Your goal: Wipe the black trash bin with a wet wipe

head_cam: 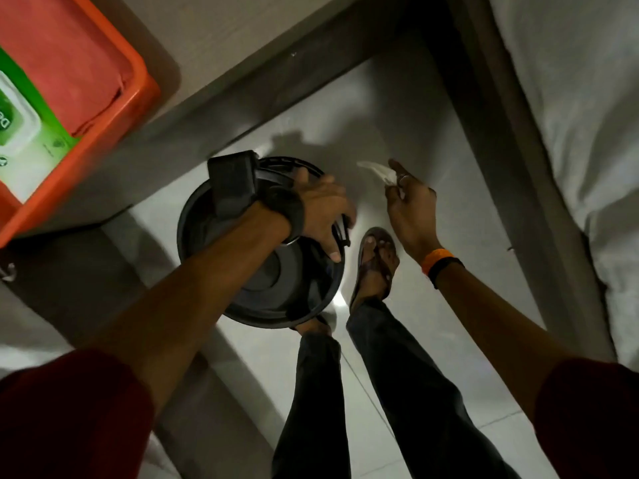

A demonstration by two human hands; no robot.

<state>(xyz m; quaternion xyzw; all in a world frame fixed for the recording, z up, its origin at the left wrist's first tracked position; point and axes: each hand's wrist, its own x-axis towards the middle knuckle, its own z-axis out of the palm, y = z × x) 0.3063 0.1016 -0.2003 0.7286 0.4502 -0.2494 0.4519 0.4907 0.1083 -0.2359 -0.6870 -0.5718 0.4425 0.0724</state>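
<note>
The black trash bin stands on the pale floor below me, seen from above with its round inside showing. My left hand grips its far right rim; a dark device is strapped on that wrist. To the right of the bin, my right hand is raised with its fingers pinched on a small white wet wipe. The wipe hangs in the air, apart from the bin.
An orange tray with a green wet-wipe pack sits on a grey table at the upper left. A bed with white sheets lies along the right. My legs and sandalled feet stand beside the bin.
</note>
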